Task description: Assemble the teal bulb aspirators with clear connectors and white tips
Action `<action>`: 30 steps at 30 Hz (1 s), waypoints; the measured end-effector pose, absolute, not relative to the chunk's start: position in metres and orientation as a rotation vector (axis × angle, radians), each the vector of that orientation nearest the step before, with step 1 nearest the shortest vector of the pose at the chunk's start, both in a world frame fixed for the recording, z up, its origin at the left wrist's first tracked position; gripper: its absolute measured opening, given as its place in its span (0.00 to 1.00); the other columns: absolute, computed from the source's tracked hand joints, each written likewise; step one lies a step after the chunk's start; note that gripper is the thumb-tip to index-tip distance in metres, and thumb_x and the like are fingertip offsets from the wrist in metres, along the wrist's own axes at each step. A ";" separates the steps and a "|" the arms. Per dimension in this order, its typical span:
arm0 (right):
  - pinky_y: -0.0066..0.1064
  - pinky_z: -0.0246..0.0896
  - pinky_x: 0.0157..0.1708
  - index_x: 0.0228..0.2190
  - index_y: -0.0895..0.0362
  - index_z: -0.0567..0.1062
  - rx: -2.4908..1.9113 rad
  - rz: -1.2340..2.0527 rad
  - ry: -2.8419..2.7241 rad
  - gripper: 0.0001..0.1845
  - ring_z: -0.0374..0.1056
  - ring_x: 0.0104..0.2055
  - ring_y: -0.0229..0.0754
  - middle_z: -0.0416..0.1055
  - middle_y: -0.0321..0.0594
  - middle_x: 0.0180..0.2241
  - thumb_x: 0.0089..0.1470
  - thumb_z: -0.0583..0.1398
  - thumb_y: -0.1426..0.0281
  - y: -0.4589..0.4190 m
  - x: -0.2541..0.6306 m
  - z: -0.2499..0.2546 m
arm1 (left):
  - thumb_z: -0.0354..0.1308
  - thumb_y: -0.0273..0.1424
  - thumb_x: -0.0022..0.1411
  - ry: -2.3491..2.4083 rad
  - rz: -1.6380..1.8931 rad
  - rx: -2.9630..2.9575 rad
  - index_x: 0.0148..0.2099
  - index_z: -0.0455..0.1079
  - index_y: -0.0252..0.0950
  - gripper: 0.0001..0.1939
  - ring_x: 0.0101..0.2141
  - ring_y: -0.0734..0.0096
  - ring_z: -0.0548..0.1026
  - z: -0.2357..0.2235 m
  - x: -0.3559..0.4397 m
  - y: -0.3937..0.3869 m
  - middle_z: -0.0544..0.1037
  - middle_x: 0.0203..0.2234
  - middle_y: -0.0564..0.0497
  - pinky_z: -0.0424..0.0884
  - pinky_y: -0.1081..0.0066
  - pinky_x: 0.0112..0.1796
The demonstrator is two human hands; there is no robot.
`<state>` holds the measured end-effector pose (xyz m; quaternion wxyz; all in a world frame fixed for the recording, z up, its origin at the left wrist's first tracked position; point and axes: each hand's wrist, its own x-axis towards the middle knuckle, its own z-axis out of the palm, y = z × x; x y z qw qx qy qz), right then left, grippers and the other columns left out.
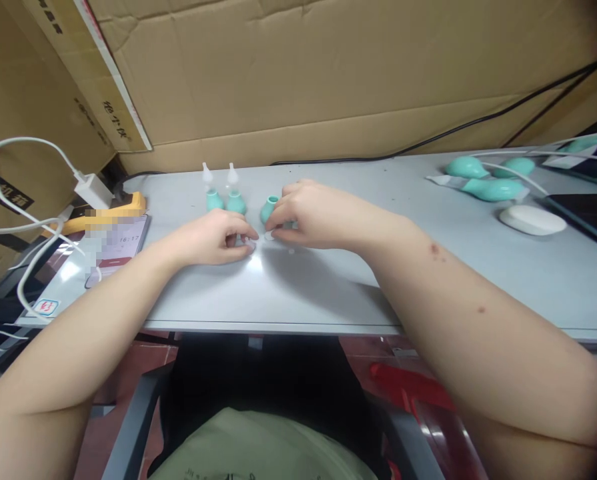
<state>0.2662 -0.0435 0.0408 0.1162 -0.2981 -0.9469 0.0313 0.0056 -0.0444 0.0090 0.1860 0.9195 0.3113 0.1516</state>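
My left hand [217,237] is low over the grey table, thumb and fingers pinched around a small translucent piece [250,243]. Close beside it, my right hand [305,215] has its fingertips closed on a small white piece [269,235]. A teal rubber bulb [269,211] with an open neck stands just behind the right fingertips, partly covered by them. Beyond the left hand stand two more teal bulbs, one on the left [214,199] and one on the right [236,203]. Behind them are two pointed translucent nozzles, left [207,175] and right [233,176].
Several teal bulbs [495,189] and a white oval case [532,219] lie at right, near a dark tablet [588,217]. To the left are a phone [123,243], a yellow power strip [113,212] and a white charger [94,192] with cables. Cardboard [328,80] walls the back.
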 end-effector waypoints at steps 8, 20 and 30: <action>0.39 0.53 0.43 0.26 0.54 0.78 -1.052 0.130 -2.756 0.11 0.62 0.32 0.44 0.72 0.38 0.24 0.61 0.62 0.73 -0.043 0.261 0.036 | 0.65 0.39 0.68 0.919 0.432 2.533 0.51 0.84 0.35 0.16 0.29 0.75 0.75 0.009 0.004 -0.045 0.81 0.38 0.48 0.70 0.71 0.32; 0.37 0.63 0.38 0.25 0.52 0.76 -0.775 0.329 -2.303 0.07 0.70 0.33 0.42 0.77 0.35 0.28 0.55 0.65 0.70 -0.048 0.262 0.039 | 0.71 0.49 0.64 0.851 1.089 2.567 0.48 0.86 0.39 0.20 0.33 0.68 0.77 0.004 0.007 -0.041 0.86 0.39 0.46 0.75 0.66 0.39; 0.36 0.70 0.37 0.28 0.52 0.79 -0.515 0.517 -2.062 0.07 0.72 0.32 0.40 0.79 0.34 0.28 0.58 0.68 0.69 -0.048 0.246 0.028 | 0.72 0.41 0.64 0.828 1.145 2.323 0.43 0.86 0.39 0.12 0.30 0.71 0.78 0.002 0.020 -0.048 0.84 0.31 0.50 0.77 0.69 0.36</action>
